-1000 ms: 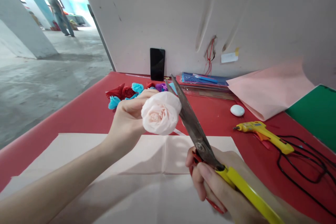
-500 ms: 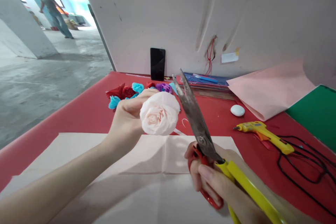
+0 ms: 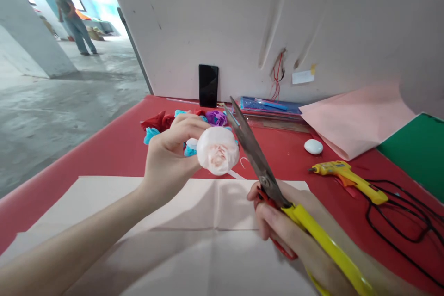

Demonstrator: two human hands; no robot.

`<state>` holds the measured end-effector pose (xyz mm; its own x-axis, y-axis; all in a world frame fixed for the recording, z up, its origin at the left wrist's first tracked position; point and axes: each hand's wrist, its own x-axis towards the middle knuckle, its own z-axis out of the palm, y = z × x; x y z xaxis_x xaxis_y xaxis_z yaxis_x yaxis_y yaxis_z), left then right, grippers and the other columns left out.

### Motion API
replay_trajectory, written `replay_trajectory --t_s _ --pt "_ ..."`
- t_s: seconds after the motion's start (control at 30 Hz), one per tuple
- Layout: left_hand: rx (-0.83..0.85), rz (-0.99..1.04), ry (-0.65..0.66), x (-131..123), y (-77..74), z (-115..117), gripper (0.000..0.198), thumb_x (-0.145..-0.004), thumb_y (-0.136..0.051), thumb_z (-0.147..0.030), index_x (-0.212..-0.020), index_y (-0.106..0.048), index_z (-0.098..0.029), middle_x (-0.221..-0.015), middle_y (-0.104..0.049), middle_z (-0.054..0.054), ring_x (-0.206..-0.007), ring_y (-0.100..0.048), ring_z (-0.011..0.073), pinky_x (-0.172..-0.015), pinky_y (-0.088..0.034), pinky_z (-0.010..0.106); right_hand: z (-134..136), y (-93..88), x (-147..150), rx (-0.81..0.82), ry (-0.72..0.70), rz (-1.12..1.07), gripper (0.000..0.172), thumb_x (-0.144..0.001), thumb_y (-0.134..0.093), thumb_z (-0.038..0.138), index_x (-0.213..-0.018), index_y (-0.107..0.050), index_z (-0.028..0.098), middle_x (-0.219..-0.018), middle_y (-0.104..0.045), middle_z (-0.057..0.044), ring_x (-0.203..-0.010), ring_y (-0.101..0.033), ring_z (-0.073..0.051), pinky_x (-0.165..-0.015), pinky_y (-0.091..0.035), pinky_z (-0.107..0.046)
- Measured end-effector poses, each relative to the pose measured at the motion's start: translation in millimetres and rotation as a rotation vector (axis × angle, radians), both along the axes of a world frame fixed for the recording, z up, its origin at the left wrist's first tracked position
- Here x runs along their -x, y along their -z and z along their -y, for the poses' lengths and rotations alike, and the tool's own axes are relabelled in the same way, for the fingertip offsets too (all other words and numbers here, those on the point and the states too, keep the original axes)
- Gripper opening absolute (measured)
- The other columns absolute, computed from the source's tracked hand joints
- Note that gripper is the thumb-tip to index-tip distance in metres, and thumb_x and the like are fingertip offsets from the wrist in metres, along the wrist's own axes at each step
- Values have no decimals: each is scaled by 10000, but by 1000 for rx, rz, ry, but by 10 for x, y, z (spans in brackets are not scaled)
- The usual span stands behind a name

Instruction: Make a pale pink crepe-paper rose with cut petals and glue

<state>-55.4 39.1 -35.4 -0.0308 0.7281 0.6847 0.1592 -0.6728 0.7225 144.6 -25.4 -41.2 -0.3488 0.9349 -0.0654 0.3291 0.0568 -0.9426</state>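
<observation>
A pale pink paper rose (image 3: pixel 218 151) is pinched between the thumb and fingers of my left hand (image 3: pixel 173 152), its bloom facing me. My right hand (image 3: pixel 287 222) grips a pair of scissors (image 3: pixel 255 152) with one yellow and one red handle. The worn blades point up and to the left, slightly parted, just right of the rose and apart from it. Below both hands lies a large creased sheet of pale paper (image 3: pixel 187 254). Behind my left hand sit several crepe flowers, among them a red one (image 3: pixel 156 121), a blue one (image 3: pixel 151 135) and a purple one (image 3: pixel 217 118).
A phone (image 3: pixel 208 85) leans on the white back panel (image 3: pixel 225 18). To the right are a white egg-shaped object (image 3: pixel 313 146), a yellow glue gun (image 3: pixel 350 180) with a looping black cord, folded pink paper (image 3: pixel 357 118) and a green sheet (image 3: pixel 416 157). A person (image 3: pixel 71 16) stands far left.
The rose has shifted slightly right and turned in my left hand. The scissors' tips have dropped a little and moved left. The person in the background has changed stance.
</observation>
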Motion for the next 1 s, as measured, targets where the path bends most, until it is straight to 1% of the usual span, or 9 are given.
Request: replay_trajectory --t_s 0.07,0.17,0.3,0.4,0.47,0.6,0.73,0.9,1.0 --pt "-36 -29 -35 9 7 -23 202 -577 -737 -89 -623 -664 -271 -666 -636 -66 -705 -526 151 -808 -399 323 -35 -34 -27 -41 86 94 181 -834 -500 401 -801 -544 228 -503 -440 72 -360 -340 -45 -326 -281 -125" --pt "-39 -42 -35 20 30 -70 190 -575 -730 -91 -587 -639 -257 -683 -647 -65 -713 -525 148 -797 -396 318 -127 -68 -76 -30 202 306 245 -861 -452 391 -710 -509 207 -469 -386 71 -369 -361 -58 -335 -275 -134" --pt "65 -32 5 34 80 -135 140 -575 -748 -165 -585 -623 -228 -720 -629 -24 -718 -544 167 -724 -435 321 -296 -38 -139 -40 249 554 215 -861 -424 412 -840 -524 223 -562 -525 42 -384 -449 -89 -366 -315 -176" --pt "171 -15 34 45 137 -186 162 -560 -764 -230 -585 -605 -209 -727 -611 0 -727 -553 187 -685 -456 321 -399 10 -158 -92 248 770 160 -823 -468 335 -888 -535 205 -641 -612 -15 -520 -583 -162 -449 -365 -216" --pt "236 -6 46 52 180 -218 182 -541 -773 -261 -588 -608 -203 -708 -609 4 -732 -555 196 -668 -463 316 -442 37 -176 -101 240 851 173 -807 -474 293 -917 -556 186 -694 -645 -57 -596 -620 -208 -478 -376 -241" --pt "352 16 38 65 250 -265 193 -545 -767 -309 -643 -652 -189 -761 -645 23 -813 -573 230 -694 -476 327 -509 19 -284 -155 239 867 239 -809 -483 279 -991 -586 162 -841 -683 -111 -742 -647 -255 -566 -416 -279" --pt "433 50 9 78 292 -288 214 -547 -760 -325 -683 -681 -180 -787 -687 30 -879 -584 260 -768 -480 371 -699 -121 -467 -232 259 873 316 -801 -545 304 -1085 -573 169 -992 -673 -114 -891 -630 -256 -665 -449 -281" --pt "468 106 -56 122 289 -320 287 -571 -744 -302 -834 -711 -193 -954 -717 40 -954 -606 280 -816 -481 390 -1242 -189 -612 -262 103 881 386 -738 -690 260 -1093 -570 164 -1030 -651 -63 -887 -619 -186 -751 -490 -278" --pt "448 116 -123 185 240 -356 334 -605 -733 -312 -916 -702 -193 -983 -722 38 -996 -605 281 -827 -484 379 -1567 -101 -631 -264 44 945 264 -873 -551 303 -1083 -568 144 -1067 -603 -65 -917 -599 -191 -794 -502 -380"
